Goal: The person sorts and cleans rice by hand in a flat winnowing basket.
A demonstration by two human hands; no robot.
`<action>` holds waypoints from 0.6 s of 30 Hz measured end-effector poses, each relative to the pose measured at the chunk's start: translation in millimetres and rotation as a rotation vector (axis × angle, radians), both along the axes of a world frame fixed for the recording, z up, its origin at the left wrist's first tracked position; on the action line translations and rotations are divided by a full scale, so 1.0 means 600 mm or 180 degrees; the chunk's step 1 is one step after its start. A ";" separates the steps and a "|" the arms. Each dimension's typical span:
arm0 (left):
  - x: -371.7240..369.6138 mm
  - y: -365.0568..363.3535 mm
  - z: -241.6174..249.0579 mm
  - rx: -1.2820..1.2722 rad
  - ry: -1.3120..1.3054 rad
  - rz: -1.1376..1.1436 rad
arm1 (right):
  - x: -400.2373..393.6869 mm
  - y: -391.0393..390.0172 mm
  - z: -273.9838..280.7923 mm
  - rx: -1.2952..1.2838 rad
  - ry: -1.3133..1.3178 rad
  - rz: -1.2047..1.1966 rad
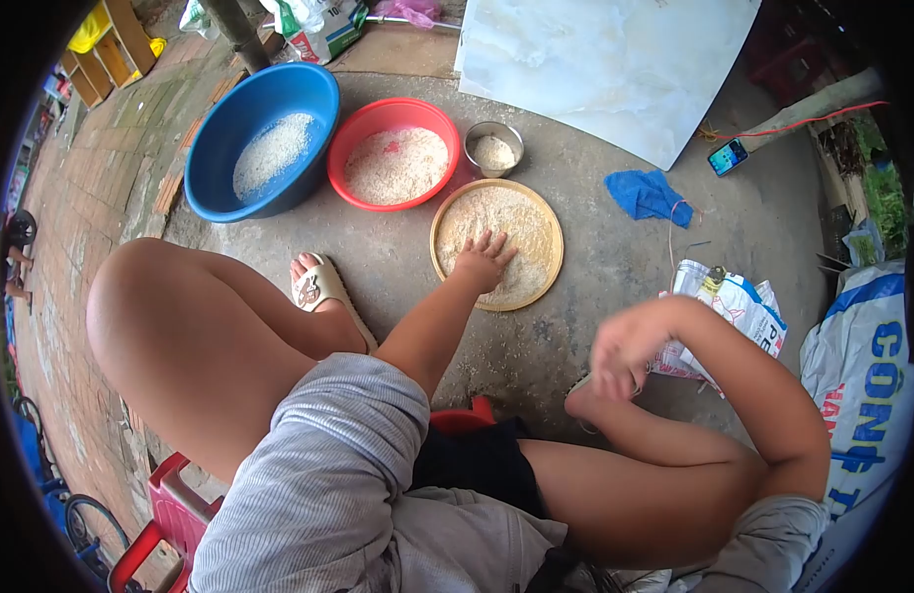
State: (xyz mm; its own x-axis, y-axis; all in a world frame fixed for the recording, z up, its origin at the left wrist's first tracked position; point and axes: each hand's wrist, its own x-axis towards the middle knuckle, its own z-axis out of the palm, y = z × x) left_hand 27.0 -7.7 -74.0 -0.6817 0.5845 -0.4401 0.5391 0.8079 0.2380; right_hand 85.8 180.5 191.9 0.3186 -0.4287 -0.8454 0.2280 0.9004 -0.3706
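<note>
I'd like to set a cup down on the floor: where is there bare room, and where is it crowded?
Bare floor shows between the tray and the cloth, and between the left sandal and the tray. It's crowded where blue basin, red basin, bowl and tray cluster; the left hand is over the tray.

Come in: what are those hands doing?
Left hand spread on pale grains in round tray. Right hand blurred, away from tray, grip unclear. Nothing visibly blocking tray.
</note>
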 end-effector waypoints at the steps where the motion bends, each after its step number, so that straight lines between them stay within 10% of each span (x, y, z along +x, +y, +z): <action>1: -0.009 0.002 0.013 -0.0217 -0.0373 0.0047 | -0.036 -0.030 0.000 0.0010 0.0391 -0.0181; 4: -0.036 0.025 0.065 0.0043 -0.0678 0.0707 | -0.131 -0.061 -0.100 0.0630 0.2565 -0.0028; 6: -0.060 0.035 0.059 0.1025 -0.0539 0.1486 | -0.170 -0.070 -0.179 0.0973 0.4889 0.1538; 9: -0.070 0.018 0.058 0.1753 -0.0233 0.1815 | -0.175 -0.067 -0.293 0.1046 0.5338 0.0430; 11: -0.062 -0.006 0.029 0.1807 0.0127 0.1794 | -0.129 -0.089 -0.354 0.0676 0.5006 -0.2027; 13: -0.056 -0.034 0.004 0.2576 -0.1546 0.2921 | -0.106 -0.111 -0.381 0.1272 0.4934 -0.0892; 18: -0.028 -0.073 -0.043 0.3573 -0.2575 0.3927 | -0.081 -0.164 -0.408 0.1062 0.5047 -0.1137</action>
State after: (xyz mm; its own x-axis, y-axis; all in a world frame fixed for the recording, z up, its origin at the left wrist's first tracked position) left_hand 10.4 -51.7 -99.9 -0.7429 0.1933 -0.6409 -0.6642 -0.0933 0.7417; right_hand 37.4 82.2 -52.9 -0.9606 -0.0313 -0.2763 0.0359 0.9714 -0.2349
